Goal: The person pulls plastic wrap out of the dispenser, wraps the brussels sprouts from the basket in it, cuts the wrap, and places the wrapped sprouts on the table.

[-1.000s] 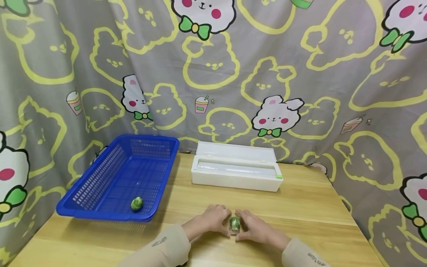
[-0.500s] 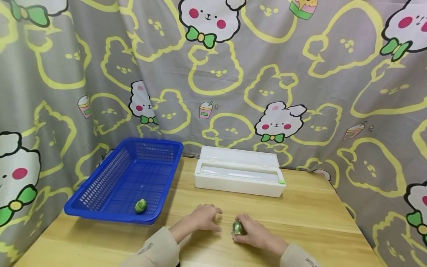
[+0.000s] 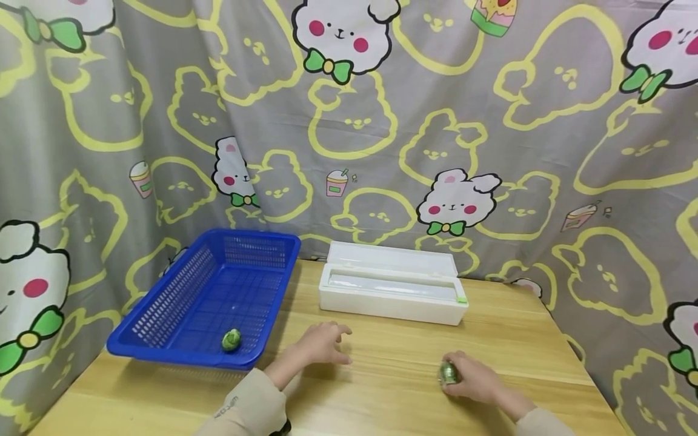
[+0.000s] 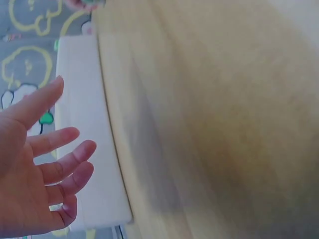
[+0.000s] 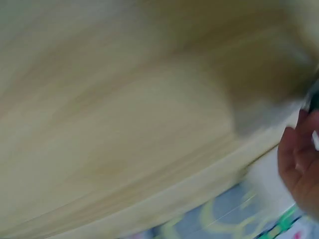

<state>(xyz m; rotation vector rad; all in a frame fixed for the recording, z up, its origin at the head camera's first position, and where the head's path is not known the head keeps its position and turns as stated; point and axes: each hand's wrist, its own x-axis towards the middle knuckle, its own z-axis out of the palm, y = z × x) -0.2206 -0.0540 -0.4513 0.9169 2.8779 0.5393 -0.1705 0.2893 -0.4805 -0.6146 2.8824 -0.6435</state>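
Note:
My right hand (image 3: pixel 474 378) holds a small green Brussels sprout (image 3: pixel 448 372) in shiny clear film, pinched between fingers and thumb above the right part of the table. In the right wrist view only a dark edge of that sprout (image 5: pixel 314 102) shows at the frame's side. My left hand (image 3: pixel 319 346) hovers over the table's middle, its fingers loosely spread with nothing between them. Another Brussels sprout (image 3: pixel 231 340) lies in the near right corner of the blue basket (image 3: pixel 180 358).
At the back of the wooden table (image 3: pixel 382 399) stands a long white cling film dispenser (image 3: pixel 392 306), lid raised, with a green tab (image 3: pixel 462 300) at its right end. A patterned curtain (image 3: pixel 371 145) closes off the back and sides.
Both hands were around the wrapped sprout at first. The left hand has let go and drawn back left. The right hand has carried the sprout to the right.

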